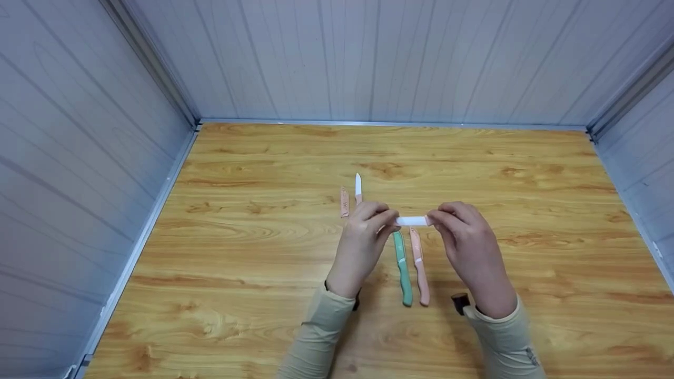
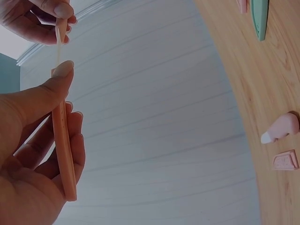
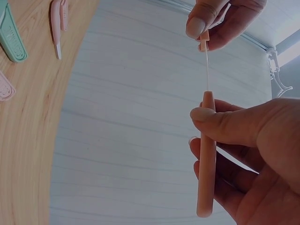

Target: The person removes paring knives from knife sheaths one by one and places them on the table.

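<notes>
Over the table, both hands hold a small pink-handled knife and its pink blade cover, with a length of white blade [image 1: 412, 221] showing between them. My right hand [image 1: 471, 247] grips the knife's handle [image 3: 206, 164], thumb along its upper end. In my left hand [image 1: 363, 239] the slim blade cover [image 2: 64, 150] lies between thumb and curled fingers. The blade's tip end is hidden at the left hand. Below the hands lie a green sheathed knife [image 1: 402, 268] and a pink sheathed knife [image 1: 420, 268], side by side.
Beyond the left hand, a bare white-bladed knife [image 1: 358, 185] with a pink handle lies on the wooden table [image 1: 253, 273], its handle partly covered by that hand. To its left lies a loose pink blade cover [image 1: 344, 202]. Pale panel walls [image 1: 347, 58] bound the table.
</notes>
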Motion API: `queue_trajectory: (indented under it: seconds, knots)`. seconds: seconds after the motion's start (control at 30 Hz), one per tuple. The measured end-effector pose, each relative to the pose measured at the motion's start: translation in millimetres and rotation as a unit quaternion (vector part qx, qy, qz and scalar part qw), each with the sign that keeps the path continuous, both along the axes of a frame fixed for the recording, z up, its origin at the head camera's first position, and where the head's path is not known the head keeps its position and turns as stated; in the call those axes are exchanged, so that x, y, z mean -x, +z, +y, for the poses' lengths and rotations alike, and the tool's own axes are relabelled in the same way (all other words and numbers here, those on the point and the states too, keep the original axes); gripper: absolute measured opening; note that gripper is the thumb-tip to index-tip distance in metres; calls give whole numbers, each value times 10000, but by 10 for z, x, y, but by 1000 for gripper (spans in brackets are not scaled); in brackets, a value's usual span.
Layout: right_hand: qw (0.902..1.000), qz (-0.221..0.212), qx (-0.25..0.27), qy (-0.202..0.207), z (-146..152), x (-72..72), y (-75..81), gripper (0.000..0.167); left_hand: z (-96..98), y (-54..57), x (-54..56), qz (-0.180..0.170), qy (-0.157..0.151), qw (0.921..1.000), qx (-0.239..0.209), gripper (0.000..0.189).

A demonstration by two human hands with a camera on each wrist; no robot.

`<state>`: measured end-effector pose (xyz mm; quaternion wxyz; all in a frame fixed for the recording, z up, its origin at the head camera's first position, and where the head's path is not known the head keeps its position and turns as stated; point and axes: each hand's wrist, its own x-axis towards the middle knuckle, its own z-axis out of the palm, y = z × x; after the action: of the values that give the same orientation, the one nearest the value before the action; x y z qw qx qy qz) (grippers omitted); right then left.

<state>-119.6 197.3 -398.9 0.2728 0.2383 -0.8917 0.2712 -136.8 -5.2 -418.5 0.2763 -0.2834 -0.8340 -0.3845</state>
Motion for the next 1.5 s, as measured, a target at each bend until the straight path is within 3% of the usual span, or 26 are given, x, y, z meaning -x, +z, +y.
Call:
queue_trajectory:
  seconds: [0.23, 0.63, 0.93, 1.5]
  knots:
    - [10000, 2, 8, 23, 9, 7, -1, 16, -8, -1, 11, -19, -43, 10000, -32, 14]
    - [9998, 122, 94, -119, 55, 6, 4, 15, -83, 7, 38, 42, 210, 9998, -10, 15]
    - [9998, -41, 57, -198, 93, 9, 14, 12, -99, 8, 60, 172, 323, 9993, -64, 14]
    - [9996, -78, 89, -254, 102, 9, 18, 14, -126, 0, 55, -36, 312, 9993, -185, 17]
